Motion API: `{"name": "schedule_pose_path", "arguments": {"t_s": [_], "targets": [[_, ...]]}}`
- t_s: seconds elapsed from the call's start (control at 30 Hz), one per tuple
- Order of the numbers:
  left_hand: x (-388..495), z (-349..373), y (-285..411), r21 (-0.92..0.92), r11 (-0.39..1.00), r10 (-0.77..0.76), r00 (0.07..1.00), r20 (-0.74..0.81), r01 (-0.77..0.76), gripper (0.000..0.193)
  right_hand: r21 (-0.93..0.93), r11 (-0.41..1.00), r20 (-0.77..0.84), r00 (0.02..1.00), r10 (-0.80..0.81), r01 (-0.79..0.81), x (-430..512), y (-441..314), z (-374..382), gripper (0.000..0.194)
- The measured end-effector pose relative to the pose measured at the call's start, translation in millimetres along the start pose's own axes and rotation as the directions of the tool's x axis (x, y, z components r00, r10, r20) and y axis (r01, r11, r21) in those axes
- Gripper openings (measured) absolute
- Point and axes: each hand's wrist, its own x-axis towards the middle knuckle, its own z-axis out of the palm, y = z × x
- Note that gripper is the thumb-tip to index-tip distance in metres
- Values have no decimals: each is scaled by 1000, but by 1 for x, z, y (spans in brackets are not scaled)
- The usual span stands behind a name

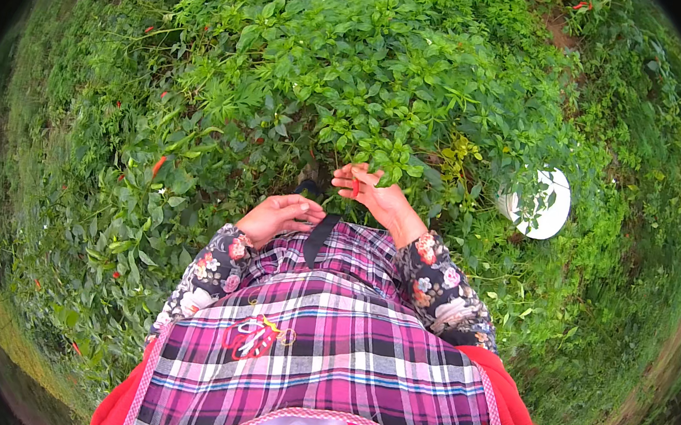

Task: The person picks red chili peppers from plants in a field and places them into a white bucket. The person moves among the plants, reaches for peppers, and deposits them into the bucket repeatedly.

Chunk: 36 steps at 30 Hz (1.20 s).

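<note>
In front of the plaid apron [325,338], my right hand [380,201] holds a small red chili pepper [355,187] at its fingers, just below the leafy top of a pepper plant [388,158]. My left hand [283,215] is nearer the body, above the apron by a black strap [319,242], its fingers loosely together and pointing right; no object shows in it. Left of both hands, a larger orange-red chili [159,166] hangs among green ones [201,149].
A white bucket [548,206] stands at the right, partly behind leaves. Dense pepper plants and weeds surround me, with more red chilies at the left and one at the top right [582,6]. A dark shoe [308,187] shows beyond my left hand.
</note>
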Motion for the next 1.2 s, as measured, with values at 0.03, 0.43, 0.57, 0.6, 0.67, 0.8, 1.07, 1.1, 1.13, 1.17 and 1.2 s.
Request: {"name": "schedule_pose_path", "arguments": {"t_s": [0.03,0.43,0.57,0.6,0.67,0.8,1.07,1.1,1.13,1.17,1.2], "targets": [[2,6,12,66,997,36,999,6,-37,38,11,997,42,996,-82,82,-20,-12,16,29],[60,92,64,-19,995,95,994,56,-94,29,107,913,-20,919,-394,394,-102,-47,46,32],[69,108,76,120,992,26,983,183,-49,24,22,870,-63,869,-491,493,-122,-55,38,32],[71,118,75,125,992,8,985,171,-30,22,0,862,-74,860,-505,506,-126,-54,32,32],[77,140,76,140,990,-13,989,148,-7,22,3,843,-139,835,-533,538,-132,-56,18,29],[106,181,77,189,982,-29,984,175,-5,20,187,817,-283,826,-487,546,-156,-71,-7,23],[164,241,72,363,931,-201,887,416,41,18,399,661,-647,706,-289,636,-196,-78,-91,16],[167,256,76,377,918,-303,829,470,122,17,394,607,-728,637,-252,690,-200,-71,-134,15],[167,267,78,396,908,-329,813,481,134,17,403,567,-782,592,-194,719,-212,-72,-168,14],[168,266,77,409,900,-354,799,486,150,17,368,558,-826,537,-172,744,-223,-62,-195,14],[171,263,72,388,909,-330,830,449,151,17,314,677,-807,563,-180,666,-239,-56,-213,17]]}}
